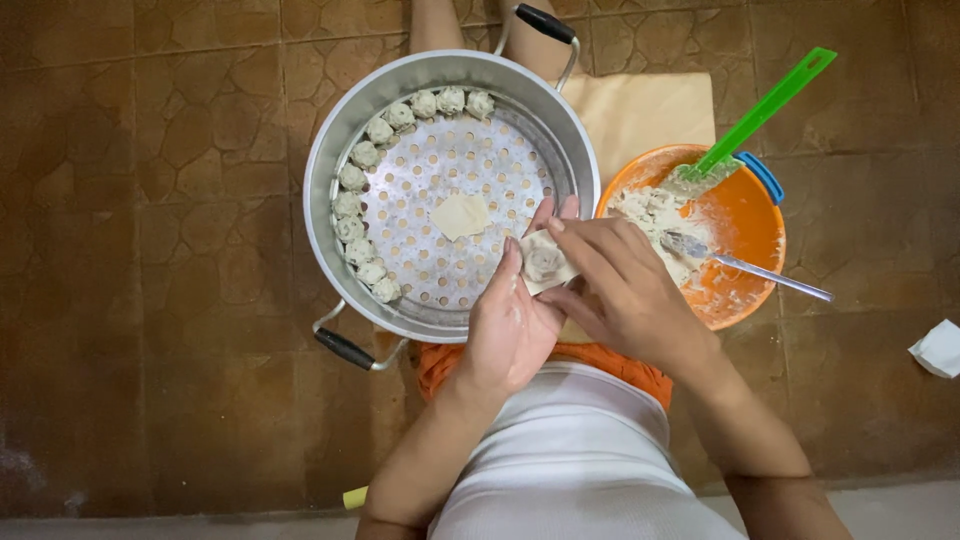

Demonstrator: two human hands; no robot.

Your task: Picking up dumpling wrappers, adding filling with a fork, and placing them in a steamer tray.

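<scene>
Brown tiled floor (150,250) — carrying a metal steamer pot (330,150) at upper centre, an orange bowl (755,225) to its right, tan paper (640,110) behind, crumpled white paper (938,348) at right edge.

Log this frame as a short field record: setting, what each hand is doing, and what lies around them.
setting: brown tiled floor, seen from above
left hand: cupped under a filled dumpling
right hand: fingers pinching the dumpling's wrapper
steamer pot: perforated tray, finished dumplings lined along its left and top rim
loose wrapper: flat on the tray
orange bowl: holds filling, a metal spoon and a green spatula
</scene>
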